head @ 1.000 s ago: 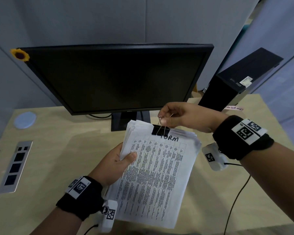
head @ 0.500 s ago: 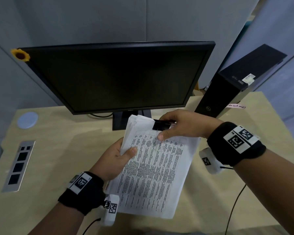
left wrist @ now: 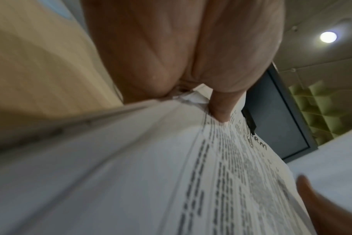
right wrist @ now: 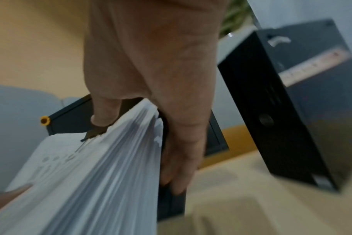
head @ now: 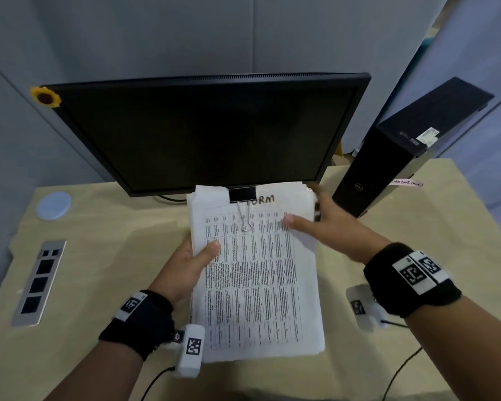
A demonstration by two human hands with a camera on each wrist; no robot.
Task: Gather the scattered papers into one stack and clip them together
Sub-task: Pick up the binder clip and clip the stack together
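Dim cool light, ceiling lamp (left wrist: 328,37) glare, wrist views blurred

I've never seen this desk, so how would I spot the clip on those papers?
Find the big black monitor on the desk; just below its bottom edge is a thick stack of papers. The binder clip is the small black block on the stack's top edge, its silver wire handle folded down over the print.

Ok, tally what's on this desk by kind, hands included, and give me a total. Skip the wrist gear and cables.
paper stack: 1
binder clip: 1
monitor: 1
sunflower decoration: 1
computer tower: 1
pink label: 1
round pale disc: 1
socket panel: 1
hands: 2, left hand and right hand
Total: 10
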